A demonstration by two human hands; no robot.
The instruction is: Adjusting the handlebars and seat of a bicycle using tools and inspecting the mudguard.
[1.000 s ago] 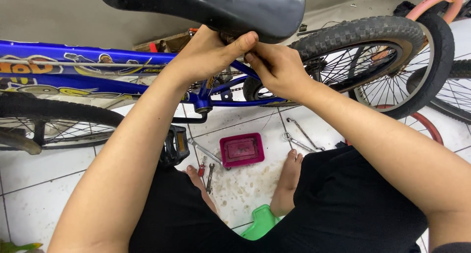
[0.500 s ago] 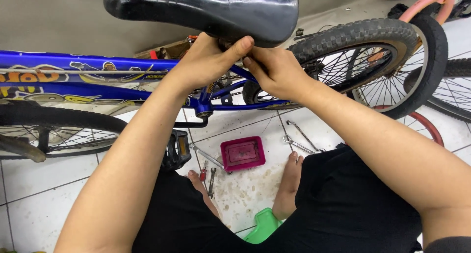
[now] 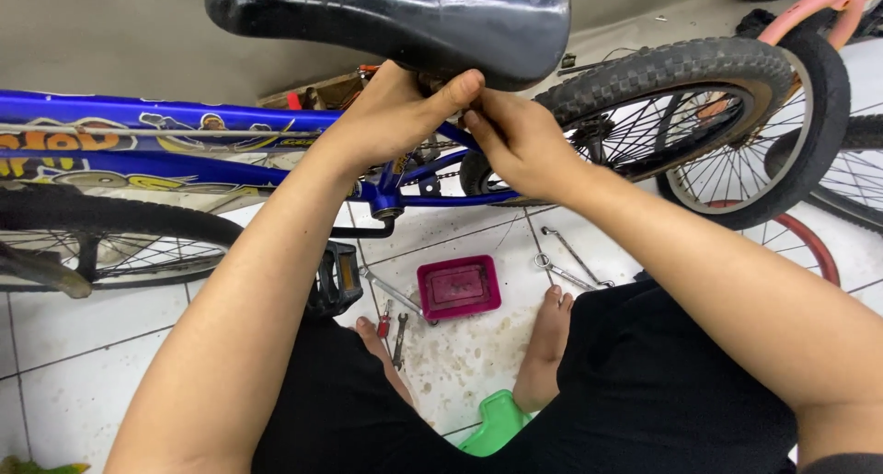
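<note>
Head view: hands (image 3: 460, 125) half-hidden under saddle (image 3: 395, 19)

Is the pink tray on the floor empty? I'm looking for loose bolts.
Cannot tell: the pink tray lies on the tiled floor between the bare feet, but its inside is too dim to show small parts.

Single head-worn view: looks steeply down from close above the hands, left hand (image 3: 391, 115) and right hand (image 3: 524, 143), under a black saddle (image 3: 395, 19), tiled floor (image 3: 83, 345) beyond.
</note>
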